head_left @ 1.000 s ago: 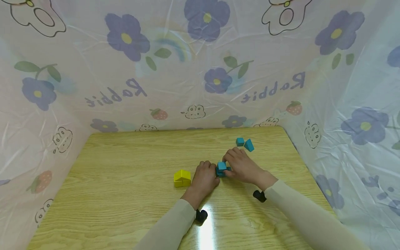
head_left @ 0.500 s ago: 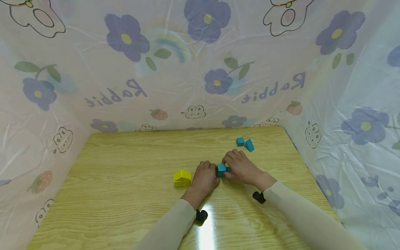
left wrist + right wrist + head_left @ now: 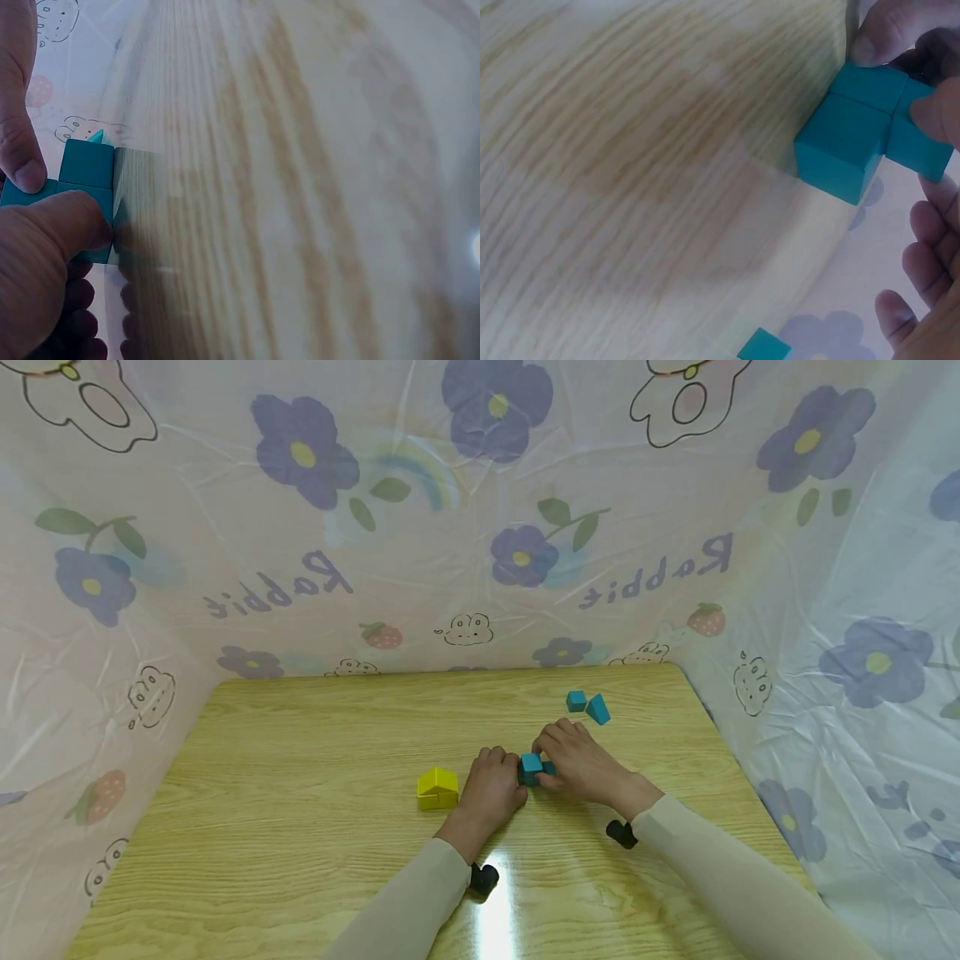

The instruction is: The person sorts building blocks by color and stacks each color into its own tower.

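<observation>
In the head view my left hand is at the left side of a small group of blue blocks, its thumb on the front of a lower blue block. A second lower blue block sits beside that one on the table. On top of the pair is a blue cube, straddling their seam in the right wrist view. My right hand pinches this upper cube from the right, thumb toward me and fingers behind. The far sides of the blocks are hidden by my fingers.
A yellow house-shaped group of blocks stands just left of my left hand. Behind my right hand lie a loose blue cube and a blue triangular block. Patterned cloth encloses the wooden table at the back and sides.
The upper blue cube has come down slightly and left with my right hand, now sitting close on the lower blocks. My left hand, the yellow group and the loose blue blocks have stayed put.
</observation>
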Motion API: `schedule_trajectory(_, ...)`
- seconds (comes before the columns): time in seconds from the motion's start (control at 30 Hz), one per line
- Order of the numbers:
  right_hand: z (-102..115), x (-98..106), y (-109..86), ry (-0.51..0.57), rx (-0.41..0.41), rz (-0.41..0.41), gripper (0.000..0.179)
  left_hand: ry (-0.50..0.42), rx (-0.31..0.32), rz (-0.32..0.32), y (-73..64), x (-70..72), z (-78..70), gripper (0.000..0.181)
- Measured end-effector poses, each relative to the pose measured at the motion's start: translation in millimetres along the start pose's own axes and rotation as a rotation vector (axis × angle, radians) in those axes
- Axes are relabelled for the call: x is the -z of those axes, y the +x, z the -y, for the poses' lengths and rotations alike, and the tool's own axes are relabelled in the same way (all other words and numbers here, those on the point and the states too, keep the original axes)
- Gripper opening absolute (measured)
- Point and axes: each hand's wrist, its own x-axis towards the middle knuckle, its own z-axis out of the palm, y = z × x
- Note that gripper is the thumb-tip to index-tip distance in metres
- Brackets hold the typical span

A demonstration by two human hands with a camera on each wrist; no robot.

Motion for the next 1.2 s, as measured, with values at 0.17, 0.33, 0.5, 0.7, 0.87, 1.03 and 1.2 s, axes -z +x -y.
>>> schedule_trajectory(0.17,-1,-1,-0.4,-0.006,0.003,-0.006,0.033,0.009,-0.002,0.0,0.1,-1.2,0.4,0.043)
schedule_trajectory(0.33,-1,0,-0.2,-0.008,-0.018,0.026,0.033,0.018,-0.007,-0.004,0.3,-2.2,0.4,0.043)
schedule_trajectory(0.5,0,2,0.4,-0.009,-0.023,0.036,0.034,0.026,-0.014,-0.015,0.3,-2.6,0.5,0.042)
schedule_trajectory(0.7,0,5,0.7,0.001,-0.025,0.035,0.035,0.026,-0.017,-0.017,1.1,-1.4,0.4,0.044)
schedule_trajectory(0.87,-3,11,2.3,0.064,-0.059,0.026,0.037,0.008,-0.009,-0.001,2.1,-0.3,-0.1,0.045)
schedule_trajectory(1.03,-11,19,3.4,0.096,-0.103,-0.015,0.036,0.007,-0.005,0.0,2.3,-0.1,0.0,0.044)
schedule_trajectory(1.2,-23,22,0.5,0.073,-0.15,-0.054,0.035,0.025,-0.007,-0.011,-0.2,-0.3,-0.9,0.043)
